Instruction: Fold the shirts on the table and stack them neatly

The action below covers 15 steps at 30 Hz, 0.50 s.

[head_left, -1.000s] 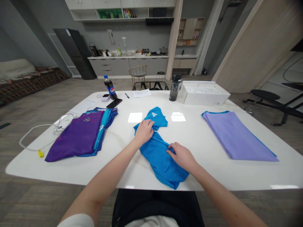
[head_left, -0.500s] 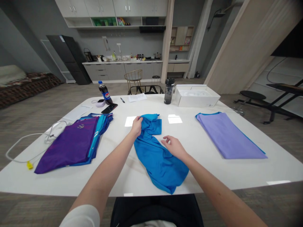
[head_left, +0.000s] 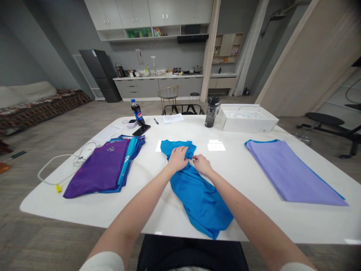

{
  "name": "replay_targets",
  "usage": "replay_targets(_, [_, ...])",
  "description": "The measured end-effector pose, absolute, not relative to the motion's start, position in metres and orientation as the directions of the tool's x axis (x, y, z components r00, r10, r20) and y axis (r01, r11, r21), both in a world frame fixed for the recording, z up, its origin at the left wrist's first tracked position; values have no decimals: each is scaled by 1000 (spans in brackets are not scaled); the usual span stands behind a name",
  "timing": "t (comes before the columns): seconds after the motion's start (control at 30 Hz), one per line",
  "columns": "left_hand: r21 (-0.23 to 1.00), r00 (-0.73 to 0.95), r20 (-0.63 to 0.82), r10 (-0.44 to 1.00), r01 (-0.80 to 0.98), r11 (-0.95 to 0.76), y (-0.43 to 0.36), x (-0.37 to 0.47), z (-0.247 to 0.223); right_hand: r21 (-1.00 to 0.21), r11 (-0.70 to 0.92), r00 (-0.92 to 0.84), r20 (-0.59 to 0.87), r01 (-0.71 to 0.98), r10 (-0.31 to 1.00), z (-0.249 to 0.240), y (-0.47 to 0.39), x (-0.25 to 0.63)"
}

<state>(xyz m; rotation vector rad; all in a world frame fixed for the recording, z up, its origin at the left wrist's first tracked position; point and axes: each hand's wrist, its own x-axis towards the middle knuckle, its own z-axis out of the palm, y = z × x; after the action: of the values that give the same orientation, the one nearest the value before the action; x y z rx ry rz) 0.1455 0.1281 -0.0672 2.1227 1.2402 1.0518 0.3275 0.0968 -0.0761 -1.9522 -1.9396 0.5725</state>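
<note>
A crumpled blue T-shirt stretches from the middle of the white table down to its near edge. Over its upper part lies my left hand, fingers curled down onto the fabric and thumb close to a small bunched fold. My right hand pinches that fold at the shirt's right side, fingertips just beside those of the left. Part of the cloth is hidden under the left hand.
On the left lies a stack of folded shirts, purple on top, beside a white cable. A folded lavender garment is at right. Behind stand a cola bottle, phone, dark tumbler and white box.
My left hand has shifted from the shirt's upper left edge onto its upper part. My right hand, apart from the cloth before, now pinches it. The camera view has turned slightly left.
</note>
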Motion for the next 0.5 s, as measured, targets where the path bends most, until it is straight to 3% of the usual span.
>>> replay_targets(0.17, [806,197,325,925,454,-380,145,186,-74,-587,26,-36,-5,809,999,-80,86,344])
replay_targets(0.3, [912,69,305,950,266,-312,159,186,-63,-662,12,20,42,750,999,-77,79,359])
replay_targets(0.43, [960,-241,280,929,67,-272,166,141,-49,-724,5,49,53,690,997,-74,89,354])
replay_targets(0.5, [957,-437,153,887,-157,-243,166,101,-48,-741,3,60,59,671,996,-73,99,342])
